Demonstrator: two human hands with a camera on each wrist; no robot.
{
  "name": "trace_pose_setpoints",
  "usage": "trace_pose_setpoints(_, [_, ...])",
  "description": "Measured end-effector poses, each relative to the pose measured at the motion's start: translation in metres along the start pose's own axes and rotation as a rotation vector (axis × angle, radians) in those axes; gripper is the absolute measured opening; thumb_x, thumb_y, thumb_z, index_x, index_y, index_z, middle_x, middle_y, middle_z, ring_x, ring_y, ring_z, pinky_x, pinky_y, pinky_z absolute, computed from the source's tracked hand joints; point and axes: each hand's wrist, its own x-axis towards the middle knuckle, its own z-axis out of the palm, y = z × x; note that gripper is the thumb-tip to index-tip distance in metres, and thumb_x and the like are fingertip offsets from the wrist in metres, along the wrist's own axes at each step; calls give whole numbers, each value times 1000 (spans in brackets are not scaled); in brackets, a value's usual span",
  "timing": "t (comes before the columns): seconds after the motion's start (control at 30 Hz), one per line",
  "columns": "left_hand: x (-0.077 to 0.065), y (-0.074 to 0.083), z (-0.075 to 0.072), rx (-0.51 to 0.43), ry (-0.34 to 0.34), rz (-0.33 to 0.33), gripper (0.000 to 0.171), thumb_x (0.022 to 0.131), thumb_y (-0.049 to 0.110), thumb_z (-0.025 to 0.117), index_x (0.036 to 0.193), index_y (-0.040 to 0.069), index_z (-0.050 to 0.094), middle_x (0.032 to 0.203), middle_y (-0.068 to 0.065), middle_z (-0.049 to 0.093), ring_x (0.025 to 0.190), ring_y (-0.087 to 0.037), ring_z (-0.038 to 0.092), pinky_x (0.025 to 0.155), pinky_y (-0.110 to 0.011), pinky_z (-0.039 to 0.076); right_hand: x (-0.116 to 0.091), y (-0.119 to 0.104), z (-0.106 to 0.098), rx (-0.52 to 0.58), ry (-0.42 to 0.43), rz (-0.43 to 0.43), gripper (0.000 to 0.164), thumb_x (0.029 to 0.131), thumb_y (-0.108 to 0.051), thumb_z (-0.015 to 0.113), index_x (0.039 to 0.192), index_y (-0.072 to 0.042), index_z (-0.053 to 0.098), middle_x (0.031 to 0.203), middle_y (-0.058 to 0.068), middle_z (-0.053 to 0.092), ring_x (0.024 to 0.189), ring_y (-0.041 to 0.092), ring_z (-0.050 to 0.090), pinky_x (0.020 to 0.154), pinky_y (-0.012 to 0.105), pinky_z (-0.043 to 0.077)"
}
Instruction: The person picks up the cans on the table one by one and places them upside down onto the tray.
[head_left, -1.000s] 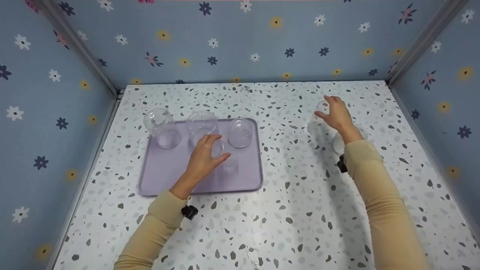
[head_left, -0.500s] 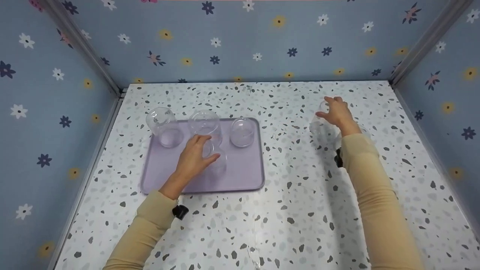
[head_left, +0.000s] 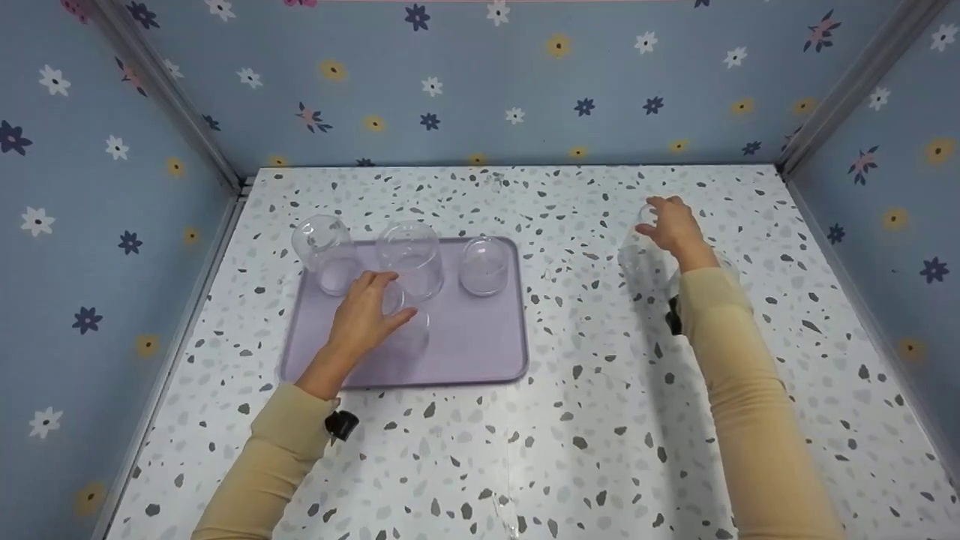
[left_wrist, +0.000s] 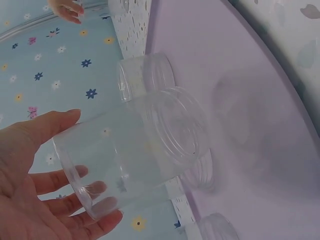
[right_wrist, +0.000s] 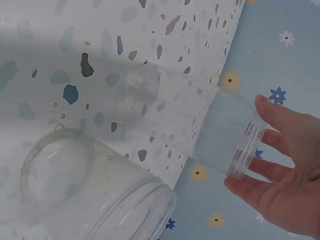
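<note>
Two hands, each spread round a clear jar, work above a white, speckled desk (head_left: 562, 450). The left hand (left_wrist: 35, 170) grips the held jar (left_wrist: 125, 145) by one end, thumb on one side and fingers on the other, over a lilac tray (head_left: 480, 345). The jar's ridged end faces the tray; whether they touch is hard to tell. Along the tray's back stand a left jar (head_left: 322, 244), a middle jar (head_left: 409, 262) and a right jar (head_left: 484, 266), see-through and faint in outline. In the left wrist view, the held jar partly covers one of them, and the bottom edge cuts another off.

At the desk's far right, the right hand (head_left: 671, 225) holds a tall jar (right_wrist: 185, 120) round its ridged rim, thumb opposite fingers. From the head, that jar is barely visible. A neighbouring jar (right_wrist: 112, 170) stands near it, mostly hidden under the right sleeve (head_left: 720, 337) there and cropped in the right wrist view.
</note>
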Motion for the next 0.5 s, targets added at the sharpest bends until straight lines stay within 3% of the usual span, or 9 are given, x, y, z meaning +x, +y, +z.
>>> trace_pose_setpoints(0.27, [0,-10,-5,26,-32,-44,60,74,26,70,120,-6,48,114,-23,47,105,-36,44,82,-48,41,0,-1,-1,-16,-5,7,55,88,-14,55,133,6,31,128,32,30,117,44,30,97,50,26])
trace_pose_setpoints(0.5, [0,-20,-8,45,-20,-79,61,73,25,71,120,-6,49,115,-25,46,105,-39,44,83,-49,40,3,-6,-2,-79,-7,-1,53,87,-14,56,130,7,35,126,32,34,116,44,33,96,50,27])
